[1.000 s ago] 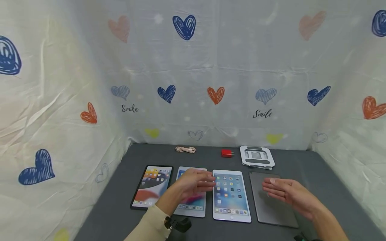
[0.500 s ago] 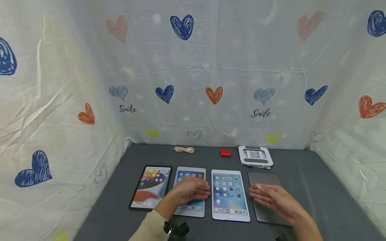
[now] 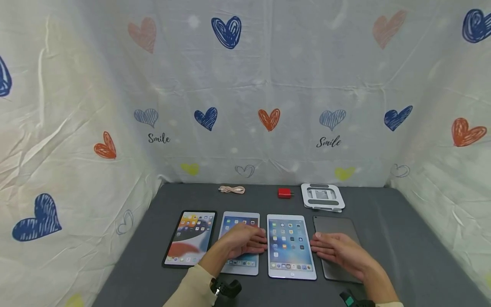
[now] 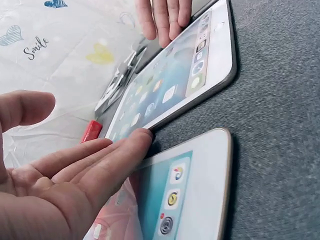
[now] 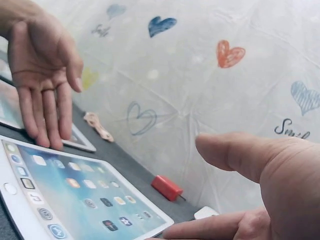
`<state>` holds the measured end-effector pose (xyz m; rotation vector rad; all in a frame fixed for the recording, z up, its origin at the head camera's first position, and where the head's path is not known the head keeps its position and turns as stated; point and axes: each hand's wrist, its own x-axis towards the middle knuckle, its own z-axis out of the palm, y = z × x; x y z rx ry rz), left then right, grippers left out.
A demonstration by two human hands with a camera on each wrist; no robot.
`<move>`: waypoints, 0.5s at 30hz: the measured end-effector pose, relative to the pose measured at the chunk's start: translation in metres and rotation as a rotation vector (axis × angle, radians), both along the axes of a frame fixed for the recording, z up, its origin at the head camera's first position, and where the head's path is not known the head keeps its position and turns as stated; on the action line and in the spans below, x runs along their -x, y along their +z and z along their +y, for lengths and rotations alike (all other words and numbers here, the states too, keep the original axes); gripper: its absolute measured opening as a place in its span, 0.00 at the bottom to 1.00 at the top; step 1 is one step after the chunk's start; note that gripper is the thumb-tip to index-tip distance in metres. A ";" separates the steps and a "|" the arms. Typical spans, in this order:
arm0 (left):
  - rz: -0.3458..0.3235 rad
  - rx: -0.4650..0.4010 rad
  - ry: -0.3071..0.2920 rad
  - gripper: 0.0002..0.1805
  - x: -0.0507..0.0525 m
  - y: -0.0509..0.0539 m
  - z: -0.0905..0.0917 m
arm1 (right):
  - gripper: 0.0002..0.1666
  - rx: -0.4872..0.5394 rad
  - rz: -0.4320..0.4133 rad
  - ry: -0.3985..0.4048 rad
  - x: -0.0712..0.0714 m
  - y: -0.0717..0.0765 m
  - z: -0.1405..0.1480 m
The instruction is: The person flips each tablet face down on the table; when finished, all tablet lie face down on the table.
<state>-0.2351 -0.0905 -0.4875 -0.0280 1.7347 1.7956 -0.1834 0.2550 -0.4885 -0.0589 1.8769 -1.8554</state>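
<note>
In the head view, my left hand (image 3: 245, 241) reaches over a white tablet (image 3: 239, 270), its straight fingertips at the left edge of another lit white tablet (image 3: 291, 243). Opposite it, my right hand (image 3: 343, 253) extends straight fingers to that tablet's right edge, above a dark grey tablet (image 3: 337, 224) lying screen down. Seen from the left wrist, the left hand (image 4: 65, 185) has its fingertips at the tablet's side (image 4: 165, 112), thumb apart. From the right wrist, the right hand (image 5: 270, 185) faces the left hand (image 5: 45, 80) across the tablet. Neither hand grips anything.
A black-framed lit tablet (image 3: 192, 238) lies at the left end of the row. Behind the tablets are a coiled cable (image 3: 232, 189), a red charger plug (image 3: 284, 193) and a folded white stand (image 3: 323, 197). A heart-printed curtain (image 3: 245, 94) surrounds the grey table.
My right hand has moved left, from over the grey tablet to the right edge of the neighbouring white tablet. The left hand has come down slightly at the opposite edge. The tablets keep their places.
</note>
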 end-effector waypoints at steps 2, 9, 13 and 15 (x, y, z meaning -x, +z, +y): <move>-0.001 0.013 -0.001 0.19 0.001 0.000 0.001 | 0.44 -0.014 -0.005 -0.024 0.000 0.000 -0.002; 0.024 0.016 0.005 0.19 0.002 -0.001 0.006 | 0.42 -0.063 -0.040 -0.197 -0.001 0.000 -0.014; 0.004 -0.023 0.006 0.18 0.002 -0.005 0.011 | 0.41 -0.042 -0.043 -0.245 0.000 -0.002 -0.020; -0.016 -0.062 -0.009 0.19 0.002 -0.009 0.015 | 0.41 -0.026 -0.036 -0.229 0.001 -0.002 -0.020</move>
